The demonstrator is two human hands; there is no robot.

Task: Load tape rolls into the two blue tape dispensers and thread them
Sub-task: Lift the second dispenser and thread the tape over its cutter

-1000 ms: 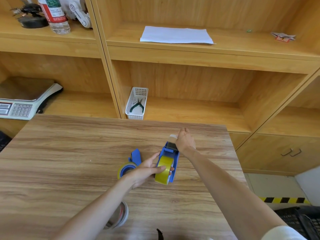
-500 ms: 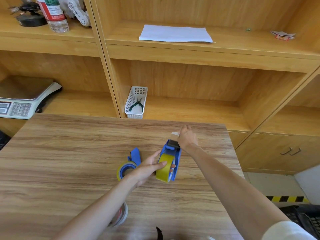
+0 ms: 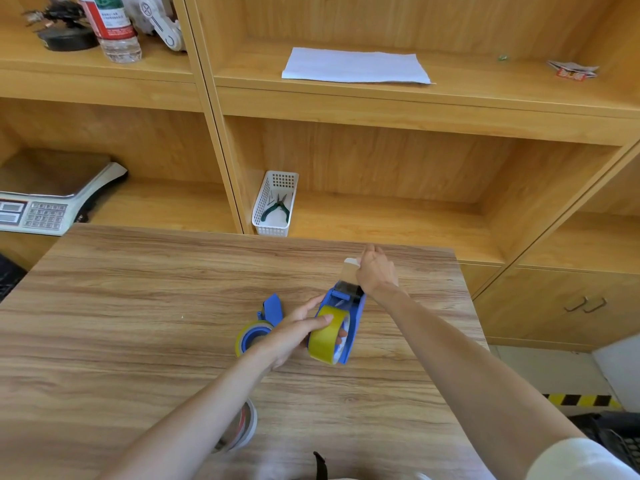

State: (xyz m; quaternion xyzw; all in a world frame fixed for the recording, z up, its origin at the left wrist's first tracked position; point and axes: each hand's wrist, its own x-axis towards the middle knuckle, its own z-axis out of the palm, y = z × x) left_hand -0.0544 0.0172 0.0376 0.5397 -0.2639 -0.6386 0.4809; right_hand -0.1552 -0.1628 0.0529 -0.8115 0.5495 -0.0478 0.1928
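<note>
Fingers of the left hand wrap around the yellow tape roll seated in the blue tape dispenser, thumb across the roll's face, clamped on it. The right hand reaches past the dispenser's front end, its fingers pinched together on the free tape strip, drawn taut away from the person. Both forearms stretch out over the wood-grain bench. The dispenser's long axis runs away from the person, its cutter end pointing toward the shelves. Just left of it, on the bench, lies the second blue dispenser, also holding a yellow roll. A pale tape roll sits partly hidden under the left forearm. Behind, the shelves hold a white basket with pliers, a sheet of paper and a scale.
</note>
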